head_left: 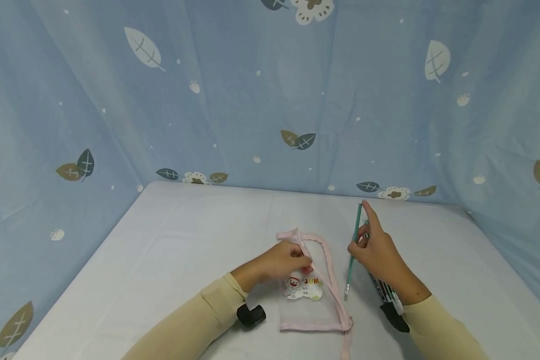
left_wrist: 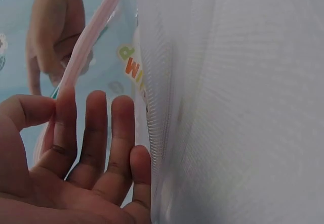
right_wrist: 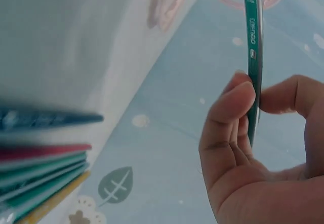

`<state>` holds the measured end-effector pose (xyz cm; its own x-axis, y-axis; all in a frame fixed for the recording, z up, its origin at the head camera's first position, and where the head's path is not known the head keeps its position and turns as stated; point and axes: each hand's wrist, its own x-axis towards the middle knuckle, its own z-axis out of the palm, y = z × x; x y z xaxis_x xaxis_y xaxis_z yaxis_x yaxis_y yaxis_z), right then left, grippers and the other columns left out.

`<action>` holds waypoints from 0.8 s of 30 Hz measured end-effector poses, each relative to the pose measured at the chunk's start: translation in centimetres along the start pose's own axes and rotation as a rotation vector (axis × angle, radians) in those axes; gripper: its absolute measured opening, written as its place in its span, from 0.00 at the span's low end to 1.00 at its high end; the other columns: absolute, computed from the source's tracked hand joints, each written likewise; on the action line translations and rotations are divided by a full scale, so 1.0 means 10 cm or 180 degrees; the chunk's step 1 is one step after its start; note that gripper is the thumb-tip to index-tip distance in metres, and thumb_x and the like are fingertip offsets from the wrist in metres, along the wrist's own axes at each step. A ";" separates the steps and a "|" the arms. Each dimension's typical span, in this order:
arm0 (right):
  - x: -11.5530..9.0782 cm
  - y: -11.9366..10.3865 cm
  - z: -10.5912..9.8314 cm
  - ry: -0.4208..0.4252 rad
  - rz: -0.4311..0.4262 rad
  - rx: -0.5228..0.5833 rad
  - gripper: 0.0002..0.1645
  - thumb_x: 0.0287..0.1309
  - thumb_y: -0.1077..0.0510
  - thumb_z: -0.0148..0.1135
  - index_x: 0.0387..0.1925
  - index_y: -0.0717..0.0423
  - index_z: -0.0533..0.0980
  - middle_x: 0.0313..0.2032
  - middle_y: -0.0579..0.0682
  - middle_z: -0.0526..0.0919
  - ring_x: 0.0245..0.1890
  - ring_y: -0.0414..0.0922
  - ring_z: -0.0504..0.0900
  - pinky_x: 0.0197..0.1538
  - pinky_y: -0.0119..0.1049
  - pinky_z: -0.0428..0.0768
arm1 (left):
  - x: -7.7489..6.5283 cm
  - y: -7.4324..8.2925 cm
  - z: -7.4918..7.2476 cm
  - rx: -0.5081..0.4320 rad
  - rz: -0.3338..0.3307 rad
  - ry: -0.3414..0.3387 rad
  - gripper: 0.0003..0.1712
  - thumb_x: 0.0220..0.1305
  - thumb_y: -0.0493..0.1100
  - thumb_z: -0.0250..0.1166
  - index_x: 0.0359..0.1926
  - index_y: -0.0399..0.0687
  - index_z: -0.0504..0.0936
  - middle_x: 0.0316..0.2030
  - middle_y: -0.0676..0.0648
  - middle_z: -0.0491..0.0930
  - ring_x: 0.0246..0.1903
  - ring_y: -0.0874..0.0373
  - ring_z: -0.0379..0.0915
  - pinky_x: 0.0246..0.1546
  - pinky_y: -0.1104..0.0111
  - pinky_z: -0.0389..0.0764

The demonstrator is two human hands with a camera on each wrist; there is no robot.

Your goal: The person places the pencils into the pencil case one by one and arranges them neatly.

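Observation:
A see-through mesh pouch with pink edging [head_left: 312, 327] lies on the white table, bearing a cartoon label [head_left: 303, 287]. My left hand [head_left: 281, 260] pinches its pink edge between thumb and index finger; in the left wrist view, the other fingers of this hand [left_wrist: 91, 168] stand apart and the mesh fills the right side. To the right of the pouch, my right hand [head_left: 380, 252] pinches a green pencil [head_left: 351, 275] between thumb and fingers, its eraser end toward me. "HB" shows on the pencil [right_wrist: 252, 37] in the right wrist view.
Several more pencils [head_left: 384, 290] lie partly hidden under my right wrist; in the right wrist view these pencils [right_wrist: 45, 178] show blue, red, green and yellow. A black object [head_left: 251, 316] sits by my left wrist. A blue patterned curtain [head_left: 252, 100] stands behind the table [head_left: 193, 240].

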<state>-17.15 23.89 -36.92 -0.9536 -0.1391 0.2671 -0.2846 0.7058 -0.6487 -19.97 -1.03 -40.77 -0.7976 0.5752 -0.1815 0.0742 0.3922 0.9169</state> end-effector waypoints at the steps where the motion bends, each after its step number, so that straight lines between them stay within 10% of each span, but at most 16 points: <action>1: 0.02 -0.01 0.02 0.0029 0.0017 0.0056 0.61 0.56 0.71 0.59 0.80 0.49 0.34 0.37 0.56 0.76 0.25 0.37 0.77 0.23 0.31 0.77 | 0.00 0.00 0.00 -0.0006 0.0003 -0.0004 0.13 0.71 0.49 0.60 0.35 0.47 0.86 0.32 0.52 0.86 0.38 0.63 0.79 0.40 0.72 0.78; 24: 0.05 0.07 0.31 -0.0350 0.0315 0.0961 0.59 0.61 0.71 0.58 0.79 0.44 0.34 0.36 0.58 0.73 0.24 0.50 0.84 0.27 0.42 0.86 | -0.02 0.06 0.03 -0.0312 0.0137 -0.0272 0.14 0.72 0.48 0.59 0.37 0.44 0.86 0.34 0.49 0.88 0.38 0.63 0.83 0.48 0.70 0.80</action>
<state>-18.10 22.20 -39.45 -0.9783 -0.1659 0.1245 -0.1908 0.4842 -0.8539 -19.54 -0.67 -40.28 -0.7408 0.6506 -0.1669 0.0451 0.2962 0.9541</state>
